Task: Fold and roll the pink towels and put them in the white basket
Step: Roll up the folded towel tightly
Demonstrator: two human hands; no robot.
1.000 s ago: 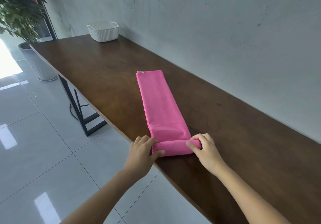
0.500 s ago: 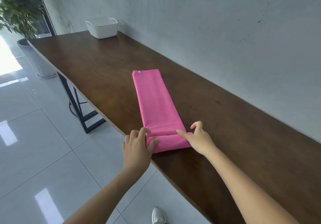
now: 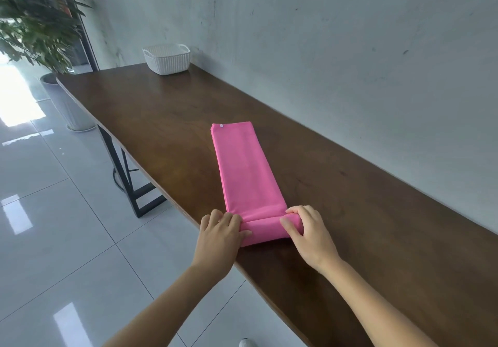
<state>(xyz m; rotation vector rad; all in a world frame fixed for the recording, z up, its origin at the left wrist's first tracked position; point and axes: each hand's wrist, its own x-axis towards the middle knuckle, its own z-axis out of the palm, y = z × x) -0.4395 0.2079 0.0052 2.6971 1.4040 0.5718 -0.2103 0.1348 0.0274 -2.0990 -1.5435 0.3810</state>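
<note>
- At 6 o'clock I see 2 bare forearms reaching onto the near edge of the dark wooden worktop (image 3: 167, 109).
- My left hand (image 3: 218, 235) is clamped on the left end of the rolled part of the pink towel (image 3: 246, 169), fingers curled over it and thumb on the near side.
- My right hand (image 3: 307, 232) is clamped on the right end of that roll in the same way.
- The roll lies just inside the worktop's near edge; the towel's flat folded strip runs away from it toward 12 o'clock, with a small white dot at its far left corner.
- Well apart, toward 11 o'clock, the white basket (image 3: 167, 62) stands by the wall at the worktop's far end.
- At 10 o'clock, a potted plant (image 3: 35, 20) stands on the tiled floor.
</note>
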